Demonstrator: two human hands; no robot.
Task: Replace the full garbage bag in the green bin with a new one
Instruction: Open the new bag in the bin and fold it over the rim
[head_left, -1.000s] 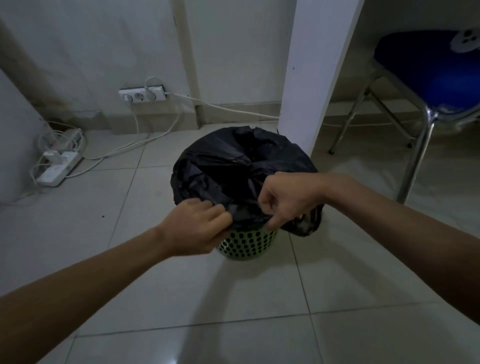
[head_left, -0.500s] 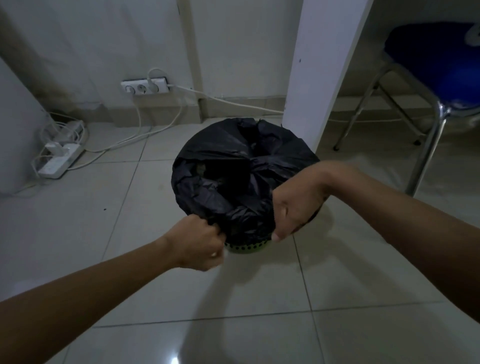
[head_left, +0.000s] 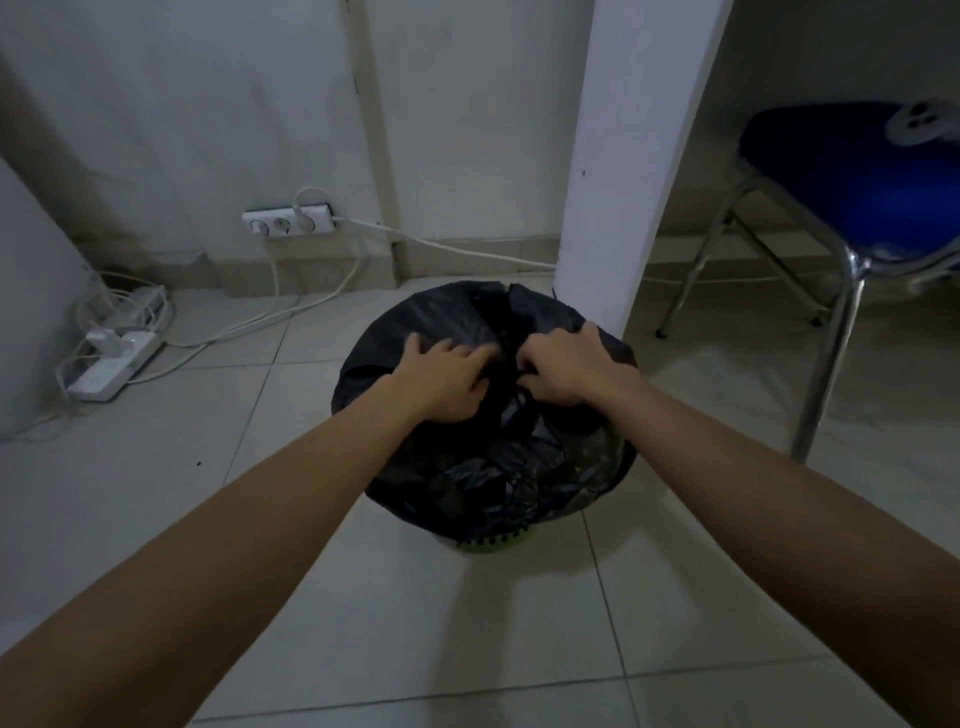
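Note:
A black garbage bag drapes over the green bin, of which only a thin strip of perforated rim shows at the bottom. Both my hands are on top of the bag near its middle. My left hand lies on the plastic with its fingers curled into the gathered folds. My right hand grips the bunched plastic just to the right of it. The two hands almost touch. The inside of the bin is hidden by the bag.
A white post stands right behind the bin. A blue-seated metal chair is at the right. A wall socket and a power strip with several cables lie at the left on the tiled floor.
Both hands have left the bag's near edge and moved up onto the top of the bag, closer together, bunching the plastic at the centre. The camera has moved closer over the bin.

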